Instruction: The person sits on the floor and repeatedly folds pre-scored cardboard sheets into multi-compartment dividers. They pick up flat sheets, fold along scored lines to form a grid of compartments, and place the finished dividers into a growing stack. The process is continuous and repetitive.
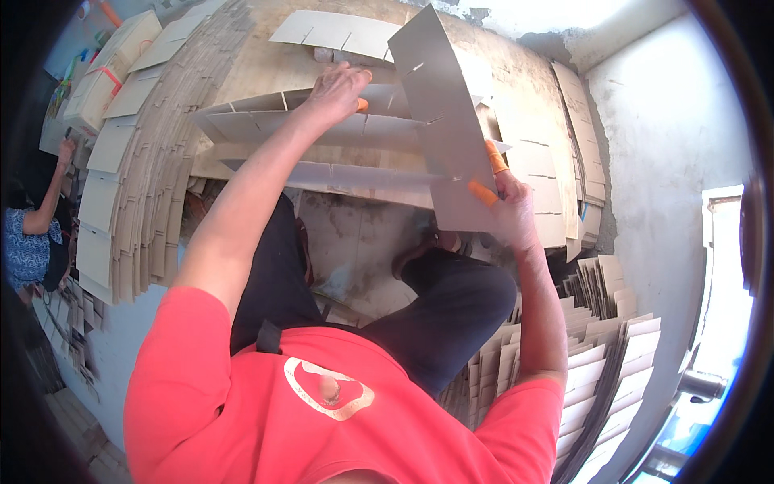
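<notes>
My right hand (513, 211) grips a long slotted cardboard strip (439, 121) by its right edge. Orange covers wrap its thumb and a finger. The strip slants up and away, its slots crossing other strips. Those slotted cardboard strips (322, 129) stand on edge side by side across the board in front of me. Above them is my left hand (339, 93), fingers curled and closed by the rear strip; what they pinch, if anything, is hidden. Orange shows on its thumb too. A lower grey strip (355, 175) runs nearest my knees.
Stacked cardboard pieces (153, 153) line the left side. Flat slotted strips (339, 34) lie at the far edge and more pieces (536, 181) at right. Bundled cardboard (597, 355) stands beside my right elbow. A white wall (661, 121) rises at right; another person (36, 234) is far left.
</notes>
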`<state>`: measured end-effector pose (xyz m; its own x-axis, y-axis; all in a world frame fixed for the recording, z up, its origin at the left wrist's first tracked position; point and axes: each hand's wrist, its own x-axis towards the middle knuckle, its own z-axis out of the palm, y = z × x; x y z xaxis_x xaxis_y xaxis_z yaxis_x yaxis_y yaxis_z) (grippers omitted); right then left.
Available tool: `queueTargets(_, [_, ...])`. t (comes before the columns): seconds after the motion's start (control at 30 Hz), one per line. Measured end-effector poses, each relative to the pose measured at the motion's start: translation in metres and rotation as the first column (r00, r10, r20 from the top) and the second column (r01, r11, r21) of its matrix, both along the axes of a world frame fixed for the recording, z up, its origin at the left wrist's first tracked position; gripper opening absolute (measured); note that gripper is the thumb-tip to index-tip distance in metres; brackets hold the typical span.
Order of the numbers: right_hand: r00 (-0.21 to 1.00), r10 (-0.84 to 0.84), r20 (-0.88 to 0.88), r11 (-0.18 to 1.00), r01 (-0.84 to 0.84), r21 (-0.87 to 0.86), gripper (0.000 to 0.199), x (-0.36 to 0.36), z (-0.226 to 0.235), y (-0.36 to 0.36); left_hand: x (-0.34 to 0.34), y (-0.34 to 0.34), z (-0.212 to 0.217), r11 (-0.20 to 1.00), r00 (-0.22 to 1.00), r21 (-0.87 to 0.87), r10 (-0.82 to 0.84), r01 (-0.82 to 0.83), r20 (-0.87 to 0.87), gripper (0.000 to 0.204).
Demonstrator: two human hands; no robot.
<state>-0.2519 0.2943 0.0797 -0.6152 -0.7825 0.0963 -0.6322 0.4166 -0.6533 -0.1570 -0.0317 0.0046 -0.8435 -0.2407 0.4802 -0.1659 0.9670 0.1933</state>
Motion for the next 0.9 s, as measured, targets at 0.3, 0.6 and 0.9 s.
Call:
queueTargets(0.3, [0.997,0.057,0.054,0.995,-0.062,0.082,0.069,-0.002,0.003,-0.006,-0.027,-0.022,-0.009,0.994,0.98,0.058,0.086,-0.097,0.181,0.006])
queueTargets(0.6, [0.974,0.212,0.081,0.974,-0.217,0.06,0.063,-0.015,-0.005,-0.031,-0.03,-0.027,-0.014,0.987,0.975,0.101,0.103,-0.124,0.195,0.008])
queueTargets(0.9, [0.952,0.297,0.08,0.943,-0.305,0.134,0.04,-0.021,-0.001,-0.047,-0.038,-0.038,-0.024,0.994,1.0,0.105,-0.005,0.008,-0.028,0.011])
